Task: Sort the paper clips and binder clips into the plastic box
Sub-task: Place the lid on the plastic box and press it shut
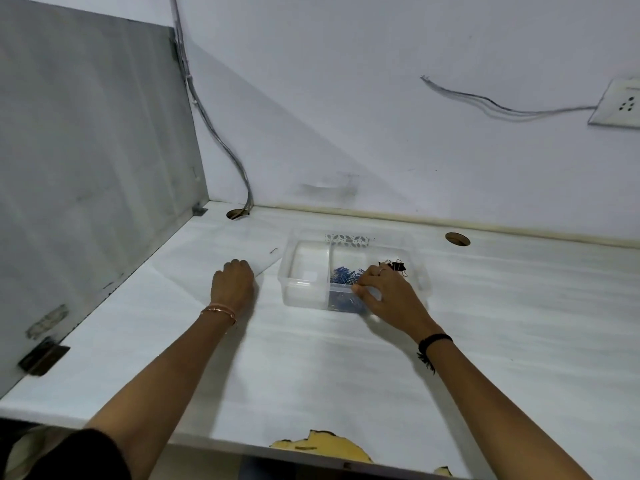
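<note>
A clear plastic box (302,295) stands toward the back edge of a white table (311,368), a little right of its middle. Blue paper clips (343,274) are heaped in its centre compartment, black binder clips (397,265) lie in the right one, and the left one looks bare. The person's right hand (384,293) reaches over the box's front wall, thumb and forefinger drawn together above the paper clips. Whether a clip sits between them is too small to tell. The left hand (232,284) rests on the table just left of the box, clenched, with nothing visible in it.

The sorting appears close to done, with the hand either dropping a last clip in or tidying the pile. A small dark item (273,251) lies on the table near the box's back left corner. If it is a stray clip, the next move calls for a fine pinch on it and a short carry to the matching compartment.
</note>
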